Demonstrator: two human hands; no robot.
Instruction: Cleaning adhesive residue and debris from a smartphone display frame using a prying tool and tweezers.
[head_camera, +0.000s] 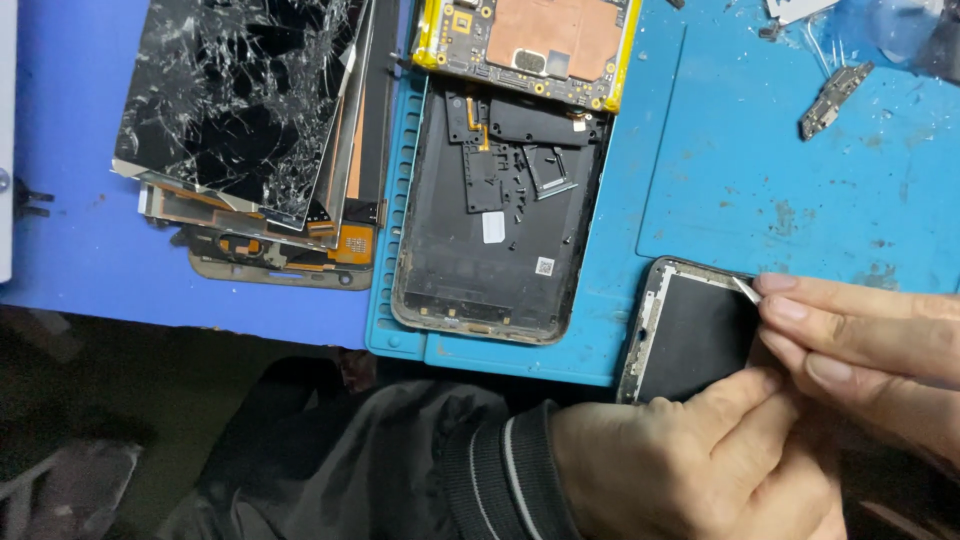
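Hands clamped on the phone (690, 335): we steady it with the left hand (690, 460) while right hand (860, 340) fingertips peel the tab (745, 289) slowly.

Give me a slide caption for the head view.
Both hands, left hand and right hand, grip a black phone frame over blue mat.

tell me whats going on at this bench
A person holds a dark phone frame at the edge of a blue work mat. The left hand steadies it from below; the right hand pinches a small pale tab at its corner. An opened phone back shell, a circuit board and a pile of cracked screens lie nearby.
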